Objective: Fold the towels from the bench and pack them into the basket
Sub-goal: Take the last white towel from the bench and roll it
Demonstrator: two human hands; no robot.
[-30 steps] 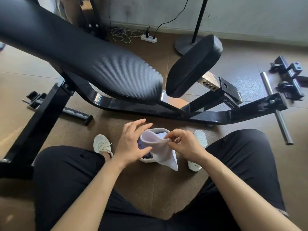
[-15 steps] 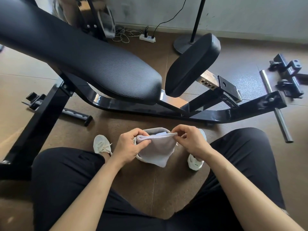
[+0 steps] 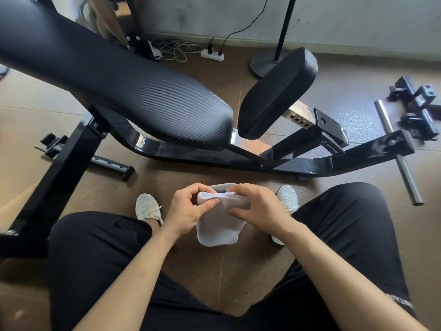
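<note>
Head view, left hand (image 3: 188, 209), right hand (image 3: 256, 207), grip clenched on towel (image 3: 218, 229) top fold; rest hangs below

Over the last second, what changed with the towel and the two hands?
The left hand, open beside the white towel a second ago, has closed on its left end. The right hand moved from a pinch at the top edge to lie over the folded top, pressing it. The towel went from a loose hanging point to a compact fold. The bench and feet stayed put; no basket is visible.
</note>
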